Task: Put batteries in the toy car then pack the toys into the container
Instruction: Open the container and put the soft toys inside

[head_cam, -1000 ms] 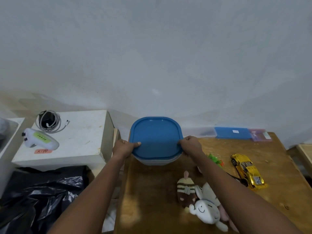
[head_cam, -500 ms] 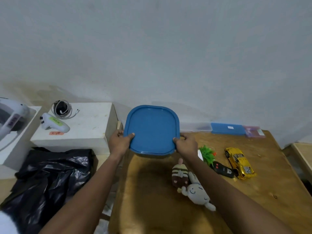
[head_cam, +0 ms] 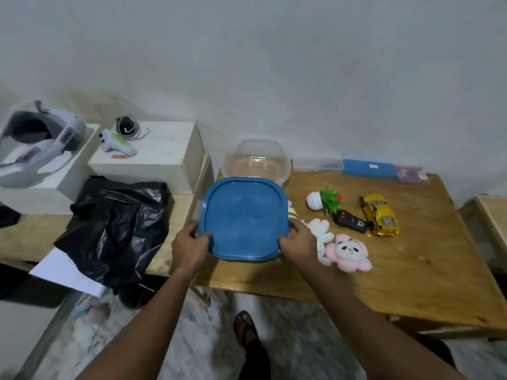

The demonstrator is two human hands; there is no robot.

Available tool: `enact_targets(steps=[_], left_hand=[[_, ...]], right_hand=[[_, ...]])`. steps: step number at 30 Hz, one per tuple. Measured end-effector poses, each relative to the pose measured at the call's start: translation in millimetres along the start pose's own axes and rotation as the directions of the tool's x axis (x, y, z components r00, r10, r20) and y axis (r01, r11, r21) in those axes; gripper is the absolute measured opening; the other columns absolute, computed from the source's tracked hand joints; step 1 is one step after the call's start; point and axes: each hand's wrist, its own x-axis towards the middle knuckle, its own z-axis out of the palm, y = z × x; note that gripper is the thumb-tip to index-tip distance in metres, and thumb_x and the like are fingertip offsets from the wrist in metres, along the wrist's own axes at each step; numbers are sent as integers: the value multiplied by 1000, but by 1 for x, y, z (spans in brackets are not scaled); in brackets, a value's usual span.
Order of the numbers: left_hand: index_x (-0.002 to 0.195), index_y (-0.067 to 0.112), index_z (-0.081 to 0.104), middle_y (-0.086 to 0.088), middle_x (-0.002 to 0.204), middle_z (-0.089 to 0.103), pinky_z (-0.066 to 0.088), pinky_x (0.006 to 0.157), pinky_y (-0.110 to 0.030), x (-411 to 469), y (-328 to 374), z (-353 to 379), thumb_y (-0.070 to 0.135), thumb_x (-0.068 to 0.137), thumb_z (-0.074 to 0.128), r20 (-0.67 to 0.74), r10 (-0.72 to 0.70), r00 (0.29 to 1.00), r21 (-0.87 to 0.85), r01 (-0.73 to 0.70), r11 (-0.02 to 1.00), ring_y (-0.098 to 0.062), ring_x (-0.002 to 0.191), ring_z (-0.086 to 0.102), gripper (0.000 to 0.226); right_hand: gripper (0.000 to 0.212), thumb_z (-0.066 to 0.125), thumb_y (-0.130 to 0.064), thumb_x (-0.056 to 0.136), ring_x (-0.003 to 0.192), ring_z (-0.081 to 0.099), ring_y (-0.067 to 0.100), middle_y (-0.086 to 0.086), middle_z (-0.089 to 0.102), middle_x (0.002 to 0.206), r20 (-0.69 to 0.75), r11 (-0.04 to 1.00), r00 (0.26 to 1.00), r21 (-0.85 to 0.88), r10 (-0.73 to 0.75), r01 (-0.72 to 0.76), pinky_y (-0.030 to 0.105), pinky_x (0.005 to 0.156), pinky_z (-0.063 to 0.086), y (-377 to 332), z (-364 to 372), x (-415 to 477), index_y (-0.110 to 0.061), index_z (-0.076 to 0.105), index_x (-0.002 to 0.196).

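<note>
Both hands hold the blue lid point(head_cam: 244, 219) above the near left of the wooden table point(head_cam: 411, 270); my left hand point(head_cam: 189, 244) grips its left edge, my right hand point(head_cam: 299, 244) its right edge. Behind it, at the table's back left, the clear container point(head_cam: 256, 160) stands uncovered with nothing visible inside. The gold toy car point(head_cam: 380, 213) lies to the right, a black remote point(head_cam: 351, 220) beside it. A pink plush point(head_cam: 349, 250), a white plush point(head_cam: 321, 233) and a small potted plant toy point(head_cam: 325, 200) lie near my right hand. The lid partly hides a striped plush.
A flat blue case point(head_cam: 369, 168) lies along the wall at the table's back. Left of the table are a white box point(head_cam: 162, 157) with a white controller point(head_cam: 116, 142) and cable, a headset point(head_cam: 38, 138), and a black plastic bag point(head_cam: 118, 229). My foot point(head_cam: 247, 330) shows below.
The lid has come off the container and moved toward me, still held by both hands. The view has tilted down and back, revealing the uncovered container, the pink plush and the floor.
</note>
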Motion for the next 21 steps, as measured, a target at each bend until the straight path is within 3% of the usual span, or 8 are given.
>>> enact_targets(steps=[3, 7, 10, 13, 16, 19, 21], left_hand=[[132, 12, 64, -10, 110, 71, 51, 84, -34, -21, -30, -1, 10, 88, 66, 17, -31, 999, 47, 30, 998, -28, 97, 64, 44], [131, 4, 64, -16, 110, 73, 51, 80, -33, -31, -58, 2, 15, 91, 71, 6, -12, 1000, 119, 11, 993, -34, 99, 67, 43], [127, 7, 67, -14, 104, 75, 59, 83, -45, -23, -71, 7, 21, 87, 75, 31, -14, 999, 168, 9, 986, -33, 94, 70, 44], [124, 9, 69, -13, 102, 76, 59, 83, -49, -11, -78, 12, 21, 86, 74, -3, -4, 1000, 215, 4, 977, -34, 95, 70, 40], [123, 10, 70, -14, 104, 75, 56, 86, -41, -6, -72, 8, 12, 88, 68, -59, -16, 998, 193, 27, 981, -35, 98, 68, 36], [119, 10, 71, -17, 101, 74, 54, 84, -40, 2, -72, 4, 8, 87, 66, -72, -7, 997, 212, 22, 977, -36, 97, 68, 32], [118, 9, 72, -16, 102, 74, 54, 84, -40, 6, -70, 2, 8, 88, 67, -57, -4, 998, 235, 17, 972, -36, 97, 68, 30]], right_hand=[[54, 61, -10, 71, 62, 52, 12, -9, 55, 68, 41, 994, 994, -26, -100, 101, 24, 58, 38, 25, 11, -21, -21, 57, 124], [52, 63, -6, 83, 84, 58, 16, -4, 61, 86, 114, 990, 991, -108, -73, 86, 17, 55, 34, 39, 15, -28, -19, 55, 133], [51, 64, -8, 85, 82, 56, 13, 1, 66, 95, 125, 980, 987, -160, -102, 122, 15, 55, 34, 40, 20, -23, -18, 54, 134], [53, 65, -10, 85, 92, 64, 23, 6, 68, 100, 158, 970, 980, -194, -119, 149, 21, 67, 40, 37, 25, -19, -16, 52, 136], [55, 67, -14, 85, 99, 63, 21, 5, 68, 110, 191, 964, 975, -215, -114, 155, 23, 75, 41, 30, 32, -18, -16, 51, 138], [44, 66, -13, 84, 90, 60, 14, 0, 66, 105, 240, 964, 967, -226, -80, 136, 21, 64, 41, 31, 42, -14, -18, 58, 127], [41, 65, -17, 81, 89, 63, 18, -1, 67, 102, 276, 954, 960, -272, -47, 125, 23, 61, 43, 35, 47, -10, -22, 59, 122]])
